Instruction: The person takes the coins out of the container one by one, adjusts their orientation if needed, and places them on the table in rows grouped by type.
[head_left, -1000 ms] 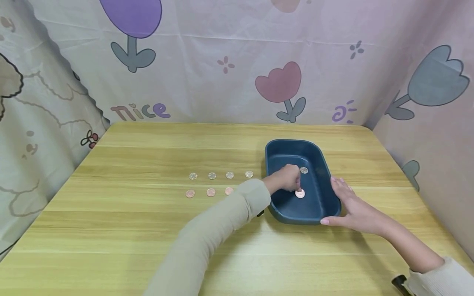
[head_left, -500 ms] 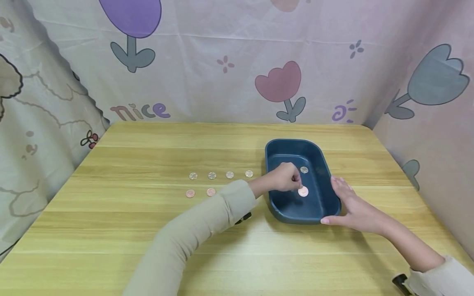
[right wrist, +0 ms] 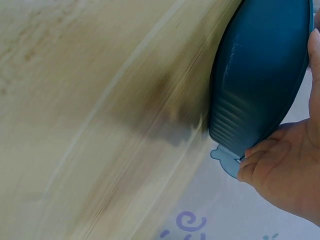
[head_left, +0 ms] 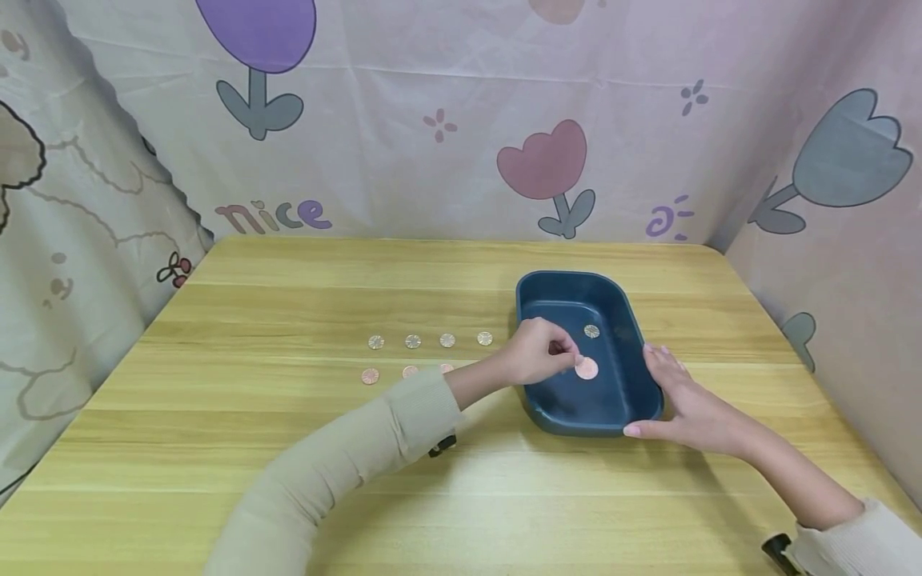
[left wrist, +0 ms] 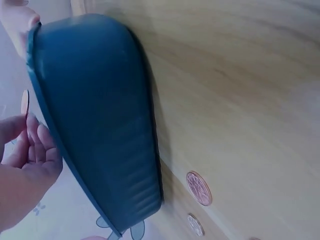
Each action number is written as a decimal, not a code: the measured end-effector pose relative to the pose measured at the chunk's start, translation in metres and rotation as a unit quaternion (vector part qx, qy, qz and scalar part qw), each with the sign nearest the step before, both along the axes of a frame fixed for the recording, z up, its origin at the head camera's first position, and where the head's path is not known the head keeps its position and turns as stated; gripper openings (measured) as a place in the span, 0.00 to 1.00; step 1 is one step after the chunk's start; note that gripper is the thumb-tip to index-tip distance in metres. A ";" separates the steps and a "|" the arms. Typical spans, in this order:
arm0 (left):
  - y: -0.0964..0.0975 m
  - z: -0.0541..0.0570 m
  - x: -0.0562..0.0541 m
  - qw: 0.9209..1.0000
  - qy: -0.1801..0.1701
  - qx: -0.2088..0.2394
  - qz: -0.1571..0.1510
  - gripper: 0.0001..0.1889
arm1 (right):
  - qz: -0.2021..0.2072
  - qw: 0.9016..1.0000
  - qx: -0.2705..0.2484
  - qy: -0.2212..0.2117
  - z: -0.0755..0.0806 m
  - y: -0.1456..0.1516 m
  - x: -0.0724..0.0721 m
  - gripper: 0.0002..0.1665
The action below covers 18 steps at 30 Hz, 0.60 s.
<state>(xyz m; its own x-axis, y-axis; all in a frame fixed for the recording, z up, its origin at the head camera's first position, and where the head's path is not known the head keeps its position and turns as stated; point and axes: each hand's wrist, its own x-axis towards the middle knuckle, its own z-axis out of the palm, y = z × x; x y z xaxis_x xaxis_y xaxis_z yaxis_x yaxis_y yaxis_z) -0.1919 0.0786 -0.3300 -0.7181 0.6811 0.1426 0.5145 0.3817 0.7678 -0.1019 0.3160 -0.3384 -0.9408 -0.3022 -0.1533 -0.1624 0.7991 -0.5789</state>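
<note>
My left hand (head_left: pixel 536 352) pinches a copper-coloured coin (head_left: pixel 587 368) between thumb and fingertips, over the inside of a dark blue rectangular tray (head_left: pixel 634 328). In the left wrist view, this coin (left wrist: pixel 25 103) stands edge-on, above the tray's rim. Against the tray's near right corner, my right hand (head_left: pixel 695 412) holds with its thumb on the near rim and fingers along the right side. A silvery coin (head_left: pixel 591 331) lies on the tray floor. Left of the tray, silvery coins (head_left: pixel 447 340) form a row, with copper coins (head_left: pixel 370 376) nearer; my left sleeve partly covers that second row.
The tray stands on a wooden table (head_left: pixel 288 464), right of its middle. A printed cloth (head_left: pixel 389 160) hangs behind the table and along both sides. A black strap piece (head_left: pixel 442 446) shows beneath my left sleeve.
My left hand has drawn back to the left, and more of the pinched coin shows, raised from low in the tray. My right hand and the tray stay put.
</note>
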 end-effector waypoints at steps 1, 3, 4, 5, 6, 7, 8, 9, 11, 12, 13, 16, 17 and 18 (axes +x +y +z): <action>-0.002 0.001 0.001 1.000 -0.003 0.007 0.004 0.07 | 0.000 1.000 0.000 0.000 0.000 0.000 0.000 0.68; -0.008 0.002 0.004 1.000 -0.010 0.023 0.012 0.07 | 0.000 1.000 0.002 0.001 0.000 0.000 0.000 0.69; -0.011 0.001 0.004 0.999 -0.015 0.030 0.016 0.07 | 0.000 1.000 0.003 0.001 0.001 0.000 0.000 0.69; -0.014 0.001 0.005 0.999 -0.019 0.038 0.019 0.07 | 0.001 1.000 0.004 0.002 0.001 -0.001 0.000 0.69; -0.018 0.000 0.006 0.999 -0.022 0.045 0.022 0.06 | 0.002 1.000 0.006 0.003 0.001 -0.001 0.000 0.69; -0.021 0.000 0.007 0.998 -0.026 0.050 0.026 0.06 | 0.003 1.000 0.009 0.004 0.001 -0.001 0.000 0.69; -0.025 0.000 0.007 0.998 -0.028 0.055 0.030 0.06 | 0.004 1.000 0.010 0.005 0.001 -0.001 0.000 0.69; -0.028 -0.001 0.008 0.997 -0.030 0.059 0.034 0.06 | 0.005 1.000 0.012 0.007 0.002 -0.001 -0.001 0.69; -0.035 -0.002 0.009 0.996 -0.036 0.063 0.045 0.06 | 0.008 1.000 0.015 0.011 0.002 0.000 -0.001 0.69; -0.038 -0.002 0.009 0.996 -0.043 0.065 0.051 0.06 | 0.011 1.000 0.016 0.013 0.002 0.000 -0.001 0.69; -0.041 -0.002 0.010 0.995 -0.049 0.066 0.059 0.06 | 0.011 1.000 0.018 0.015 0.002 0.000 -0.002 0.68; -0.051 -0.001 0.011 0.993 -0.061 0.072 0.074 0.06 | 0.015 1.000 0.018 0.019 0.003 0.000 -0.002 0.68; -0.054 -0.001 0.011 0.992 -0.062 0.074 0.077 0.06 | 0.015 1.000 0.019 0.020 0.003 0.000 -0.002 0.68; -0.058 -0.001 0.012 0.992 -0.064 0.078 0.080 0.06 | 0.018 0.999 0.019 0.021 0.004 0.000 -0.002 0.68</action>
